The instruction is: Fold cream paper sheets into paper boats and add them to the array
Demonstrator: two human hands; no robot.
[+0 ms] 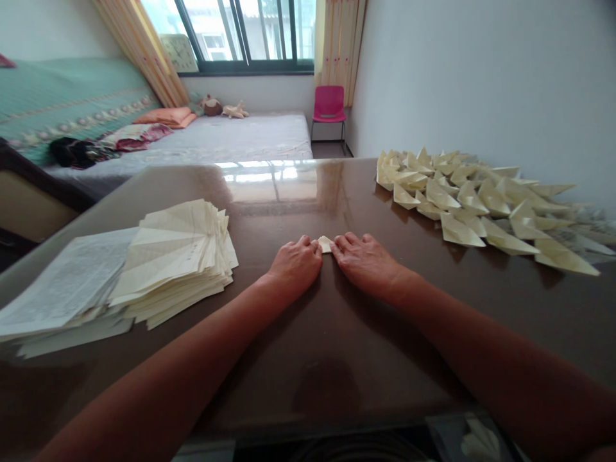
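Observation:
A small piece of folded cream paper [325, 244] lies at the middle of the glossy brown table [289, 359], largely covered by my fingers. My left hand [298, 262] grips its left side, fingers curled and pressed together. On the opposite side my right hand [362, 258] closes over the right edge, fingers bent down against the tabletop. Only the paper's centre shows between the two hands, so its full shape is hidden.
Left of my arms sits a stack of creased cream sheets [168, 247] beside printed papers [72, 276]. Many folded paper boats [462, 199] crowd the right side by the wall. Beyond the table are a bed [269, 135] and a pink chair [329, 104].

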